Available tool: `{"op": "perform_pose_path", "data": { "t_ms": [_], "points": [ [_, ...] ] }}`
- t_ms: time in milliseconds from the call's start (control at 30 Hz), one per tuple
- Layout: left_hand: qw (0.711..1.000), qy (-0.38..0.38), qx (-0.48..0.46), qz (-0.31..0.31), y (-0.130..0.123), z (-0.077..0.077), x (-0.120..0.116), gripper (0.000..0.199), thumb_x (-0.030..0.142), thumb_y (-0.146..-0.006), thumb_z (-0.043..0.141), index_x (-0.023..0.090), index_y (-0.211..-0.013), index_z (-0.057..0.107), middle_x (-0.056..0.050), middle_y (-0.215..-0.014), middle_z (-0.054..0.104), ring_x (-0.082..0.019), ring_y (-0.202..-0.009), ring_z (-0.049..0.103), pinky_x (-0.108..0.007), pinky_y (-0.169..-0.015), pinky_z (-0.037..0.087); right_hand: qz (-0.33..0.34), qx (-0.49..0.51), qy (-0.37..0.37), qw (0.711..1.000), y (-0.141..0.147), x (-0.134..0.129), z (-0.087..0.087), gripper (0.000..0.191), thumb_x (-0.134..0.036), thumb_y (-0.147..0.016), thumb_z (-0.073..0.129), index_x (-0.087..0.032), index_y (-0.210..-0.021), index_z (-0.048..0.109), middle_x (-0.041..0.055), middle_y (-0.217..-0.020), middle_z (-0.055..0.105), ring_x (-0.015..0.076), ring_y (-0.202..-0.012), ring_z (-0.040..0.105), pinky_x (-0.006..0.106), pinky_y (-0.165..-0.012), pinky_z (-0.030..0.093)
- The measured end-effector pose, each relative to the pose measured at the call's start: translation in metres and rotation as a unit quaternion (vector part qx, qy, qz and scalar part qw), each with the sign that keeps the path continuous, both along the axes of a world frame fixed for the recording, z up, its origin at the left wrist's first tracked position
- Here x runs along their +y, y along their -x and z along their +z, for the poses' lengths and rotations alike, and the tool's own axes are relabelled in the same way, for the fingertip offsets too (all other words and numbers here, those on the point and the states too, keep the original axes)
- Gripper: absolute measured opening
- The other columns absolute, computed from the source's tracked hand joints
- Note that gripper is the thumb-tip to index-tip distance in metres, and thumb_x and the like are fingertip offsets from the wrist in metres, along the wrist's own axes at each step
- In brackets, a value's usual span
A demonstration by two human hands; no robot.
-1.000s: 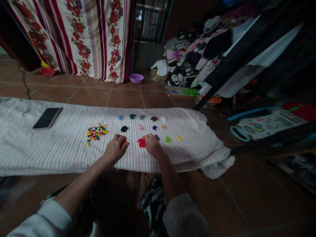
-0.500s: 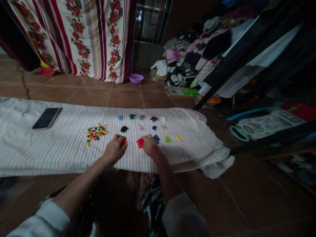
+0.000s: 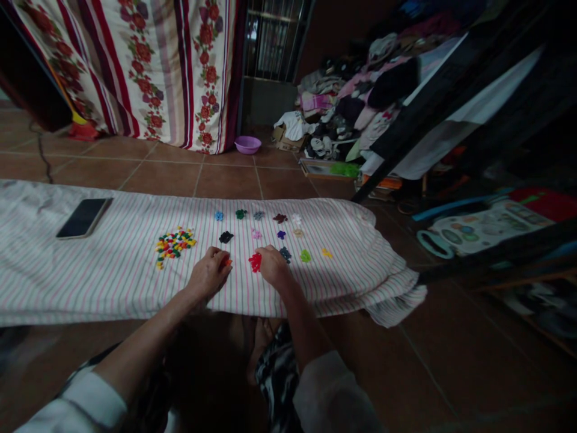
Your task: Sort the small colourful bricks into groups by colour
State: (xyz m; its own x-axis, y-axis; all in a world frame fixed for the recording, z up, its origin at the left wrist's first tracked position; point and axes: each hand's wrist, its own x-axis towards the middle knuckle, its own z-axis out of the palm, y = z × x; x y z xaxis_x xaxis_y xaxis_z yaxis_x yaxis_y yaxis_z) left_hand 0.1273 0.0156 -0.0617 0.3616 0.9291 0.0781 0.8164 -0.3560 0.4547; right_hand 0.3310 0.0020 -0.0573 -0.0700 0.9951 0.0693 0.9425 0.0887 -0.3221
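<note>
On a striped cloth (image 3: 135,282), my left hand (image 3: 211,272) is closed beside a small orange pile (image 3: 228,263), its fingertips touching it; what they pinch is too small to name. My right hand (image 3: 273,264) is closed at the right edge of a red pile (image 3: 255,261), fingertips hidden against it. Above lie a black pile (image 3: 226,237), a pink pile (image 3: 256,234) and a purple pile (image 3: 281,234). Dark blue (image 3: 285,254), lime green (image 3: 305,256) and yellow (image 3: 327,253) piles sit to the right. A mixed-colour heap (image 3: 175,245) lies left of my left hand.
A phone (image 3: 84,218) lies at the cloth's left. Light blue (image 3: 219,216), green (image 3: 241,214), grey (image 3: 258,215), brown (image 3: 280,218) and white (image 3: 296,219) piles line the back. Beyond are a purple basin (image 3: 247,144) and heaped clothes (image 3: 351,102).
</note>
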Motion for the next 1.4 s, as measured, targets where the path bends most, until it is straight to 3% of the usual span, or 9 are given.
{"op": "perform_pose_path", "data": {
  "t_ms": [400, 667, 867, 967, 1100, 1300, 1400],
  "points": [
    [1.0, -0.005, -0.03, -0.005, 0.001, -0.002, 0.001, 0.025, 0.03, -0.088, 0.05, 0.018, -0.107, 0.059, -0.008, -0.109, 0.054, -0.017, -0.087, 0.061, -0.031, -0.08, 0.05, -0.052, 0.03, -0.011, 0.998, 0.001, 0.016, 0.004, 0.038, -0.006, -0.084, 0.04, -0.014, -0.109, 0.067, 0.0115, -0.099, 0.067, 0.0186, -0.093, 0.062, 0.028, -0.087, 0.046],
    [0.999, -0.011, -0.051, 0.005, 0.0, -0.003, 0.001, 0.022, 0.029, -0.087, 0.051, 0.019, -0.104, 0.061, -0.007, -0.104, 0.053, -0.017, -0.088, 0.061, -0.031, -0.081, 0.051, -0.014, 0.075, -0.069, 0.995, 0.021, 0.027, 0.002, 0.036, -0.009, -0.087, 0.039, -0.015, -0.111, 0.066, 0.0107, -0.105, 0.066, 0.0189, -0.098, 0.059, 0.03, -0.092, 0.044],
    [0.996, 0.008, -0.085, 0.005, 0.003, -0.001, -0.002, 0.032, 0.03, -0.083, 0.058, 0.02, -0.113, 0.056, -0.006, -0.106, 0.052, -0.017, -0.088, 0.061, -0.033, -0.081, 0.051, 0.026, 0.111, -0.063, 0.991, 0.044, 0.031, 0.0, 0.036, -0.012, -0.088, 0.039, -0.02, -0.114, 0.064, 0.0075, -0.11, 0.065, 0.0177, -0.102, 0.057, 0.029, -0.093, 0.043],
    [0.993, 0.003, -0.12, -0.005, 0.006, -0.001, -0.002, 0.032, 0.03, -0.086, 0.054, 0.018, -0.116, 0.055, -0.008, -0.106, 0.054, -0.016, -0.089, 0.06, -0.033, -0.083, 0.051, 0.053, 0.128, -0.063, 0.988, 0.057, 0.033, 0.0, 0.037, -0.012, -0.089, 0.038, -0.019, -0.116, 0.063, 0.0078, -0.11, 0.065, 0.0173, -0.103, 0.058, 0.028, -0.093, 0.043],
    [0.99, -0.024, -0.142, -0.002, 0.015, 0.0, 0.0, 0.024, 0.027, -0.091, 0.042, 0.016, -0.103, 0.061, -0.008, -0.1, 0.056, -0.017, -0.09, 0.06, -0.033, -0.085, 0.051, 0.082, 0.132, -0.062, 0.986, 0.072, 0.035, 0.003, 0.037, -0.013, -0.091, 0.037, -0.018, -0.116, 0.063, 0.0089, -0.111, 0.064, 0.0171, -0.102, 0.058, 0.029, -0.092, 0.044],
    [0.993, -0.051, -0.069, 0.082, 0.043, 0.005, 0.007, 0.028, 0.029, -0.091, 0.041, 0.016, -0.1, 0.064, -0.009, -0.101, 0.057, -0.019, -0.086, 0.061, -0.035, -0.082, 0.051, 0.112, 0.111, -0.055, 0.986, 0.096, 0.038, 0.003, 0.034, -0.016, -0.092, 0.039, -0.021, -0.113, 0.065, 0.006, -0.109, 0.065, 0.0169, -0.102, 0.056, 0.029, -0.094, 0.042],
    [0.994, -0.053, -0.038, 0.085, 0.058, 0.005, 0.006, 0.027, 0.026, -0.091, 0.04, 0.016, -0.097, 0.064, -0.01, -0.101, 0.058, -0.019, -0.087, 0.06, -0.036, -0.082, 0.05, 0.141, 0.099, -0.058, 0.983, 0.112, 0.041, 0.003, 0.033, -0.017, -0.093, 0.039, -0.023, -0.112, 0.066, 0.0049, -0.11, 0.066, 0.0182, -0.104, 0.053, 0.031, -0.095, 0.041]
  ]
}}
